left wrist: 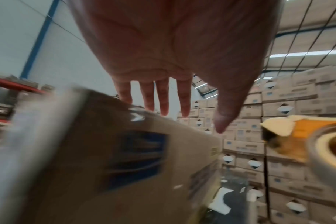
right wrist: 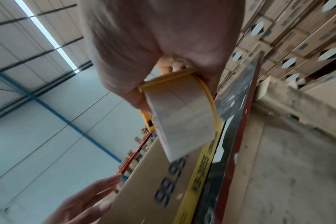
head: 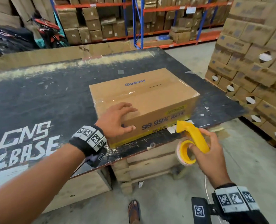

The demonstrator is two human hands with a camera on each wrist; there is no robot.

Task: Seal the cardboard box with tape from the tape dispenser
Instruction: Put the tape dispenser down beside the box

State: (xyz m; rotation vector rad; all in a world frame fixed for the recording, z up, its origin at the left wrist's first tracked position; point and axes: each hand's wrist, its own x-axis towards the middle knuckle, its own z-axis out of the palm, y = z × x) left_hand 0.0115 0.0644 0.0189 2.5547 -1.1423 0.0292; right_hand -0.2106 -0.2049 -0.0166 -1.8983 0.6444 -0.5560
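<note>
A closed brown cardboard box (head: pixel 147 97) printed "Glodway" sits on the black table top (head: pixel 37 97), near its front right edge, with clear tape along its top seam. My left hand (head: pixel 117 118) lies spread over the box's near left corner, fingers straight on top and thumb on the front face. From the left wrist view the box (left wrist: pixel 105 159) is blurred under the straight fingers (left wrist: pixel 163 97). My right hand (head: pixel 205 149) grips a yellow tape dispenser (head: pixel 192 138) with its tape roll (right wrist: pixel 180 119), held just off the table's front edge, right of the box.
Stacked cartons (head: pixel 253 65) form a wall on the right. Orange and blue shelving (head: pixel 134 21) full of boxes stands behind the table. A motorbike (head: pixel 46 31) is parked at the back left. Wooden crates (head: pixel 150 162) hold up the table; my sandalled foot (head: pixel 134 209) is on the concrete floor.
</note>
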